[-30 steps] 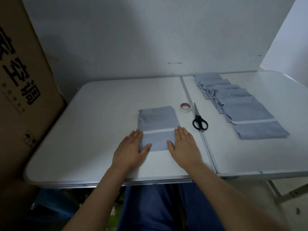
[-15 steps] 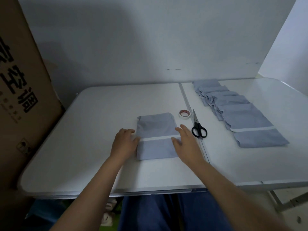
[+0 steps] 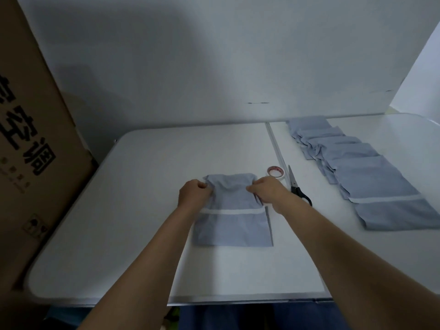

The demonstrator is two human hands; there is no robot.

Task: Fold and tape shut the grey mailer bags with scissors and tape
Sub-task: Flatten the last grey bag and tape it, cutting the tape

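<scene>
The bag (image 3: 232, 210) lies flat on the table (image 3: 133, 210), near the front edge and left of the centre seam, with a pale strip across its middle. The far end is lifted slightly and wrinkled. The left hand (image 3: 194, 194) pinches the far-left corner; the right hand (image 3: 266, 190) pinches the far-right corner, fingers curled on the material.

Step in hand, by my judgement: fold the far end toward 6 o'clock.
- Draw both corners at the same rate, so the fold line runs square to the side edges.
- Keep the material taut between the hands to remove the wrinkles.
- Lay the far edge down parallel to the strip, then press the crease flat before reaching for tape.

The tape (image 3: 275, 172) sits at 2 o'clock from the bag, just beyond the right hand. The scissors (image 3: 296, 186) lie beside it, at the seam, points toward 12 o'clock. A row of overlapping bags (image 3: 362, 177) lies well apart at 3 o'clock. A carton (image 3: 28, 148) stands at 9 o'clock.

Change from half a second earlier: both hands were then at the strip, on the side edges; they have moved toward 12 o'clock and gripped the far corners. The far end, then flat, is now raised.
</scene>
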